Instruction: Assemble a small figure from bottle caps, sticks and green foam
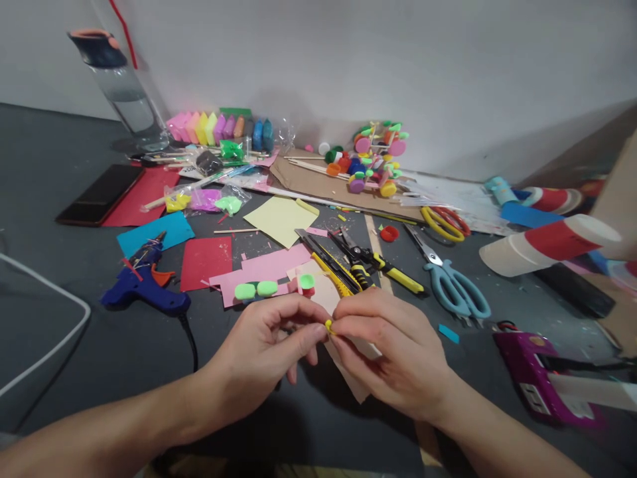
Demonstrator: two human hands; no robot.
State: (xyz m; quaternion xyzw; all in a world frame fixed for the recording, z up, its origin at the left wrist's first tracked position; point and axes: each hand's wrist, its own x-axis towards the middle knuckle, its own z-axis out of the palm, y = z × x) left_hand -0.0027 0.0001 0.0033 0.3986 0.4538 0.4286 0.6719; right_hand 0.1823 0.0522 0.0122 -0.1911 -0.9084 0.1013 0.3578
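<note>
Between the fingertips of both hands is a small yellow piece, mostly covered; its kind is too small to make out. My left hand pinches it from the left, thumb and forefinger closed together. From the other side my right hand pinches it with thumb and fingertips. Under the hands lies a pale paper sheet. Just beyond my left hand sit two light green rounded pieces and a small green cup-shaped piece on pink paper.
A utility knife, pliers and blue-handled scissors lie beyond my right hand. At left are a blue glue gun and phone. A water bottle, colored clay packs and small wheeled models stand behind.
</note>
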